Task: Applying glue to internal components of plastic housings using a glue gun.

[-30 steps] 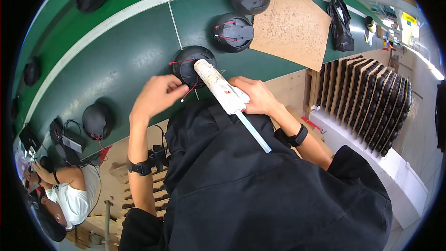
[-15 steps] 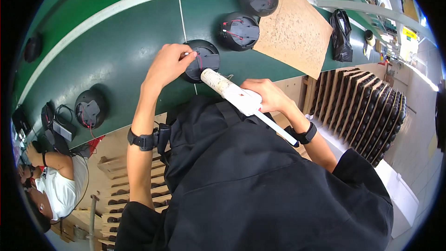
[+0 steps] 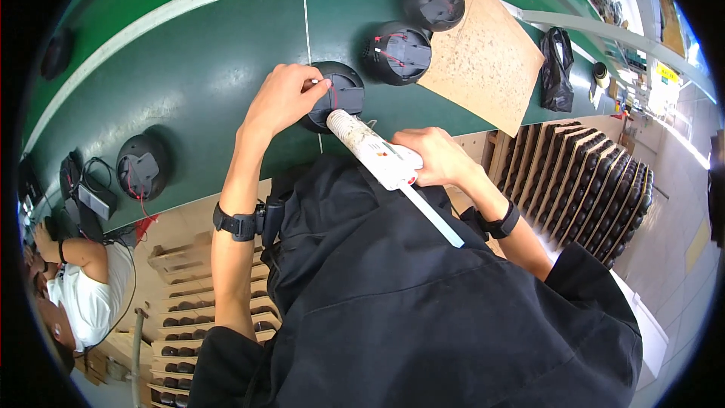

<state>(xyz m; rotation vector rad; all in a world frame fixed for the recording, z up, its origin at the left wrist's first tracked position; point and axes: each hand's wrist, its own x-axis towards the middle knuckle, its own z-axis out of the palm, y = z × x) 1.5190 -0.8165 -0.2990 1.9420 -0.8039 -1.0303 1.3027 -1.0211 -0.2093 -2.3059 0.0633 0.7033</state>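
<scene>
My right hand [image 3: 436, 157] grips a white glue gun [image 3: 375, 153], its nozzle touching a round black part [image 3: 344, 93] with red wires on the green conveyor belt [image 3: 189, 68]. A clear glue stick [image 3: 432, 217] juts from the gun's back toward me. My left hand [image 3: 283, 100] rests on the left side of that black part, fingers pinching at its rim. Both wrists wear black bands.
Two more round black parts [image 3: 398, 53] [image 3: 433, 1] lie further along the belt, another [image 3: 140, 167] at the left. A brown board [image 3: 487, 57] and a black bag [image 3: 557, 69] sit right. Racks of dark parts [image 3: 596, 181] stand right. A co-worker [image 3: 79, 295] sits lower left.
The view has shifted, so the belt sits lower in the picture. My left hand moved onto the black part's left rim, and the gun's nozzle stays on it.
</scene>
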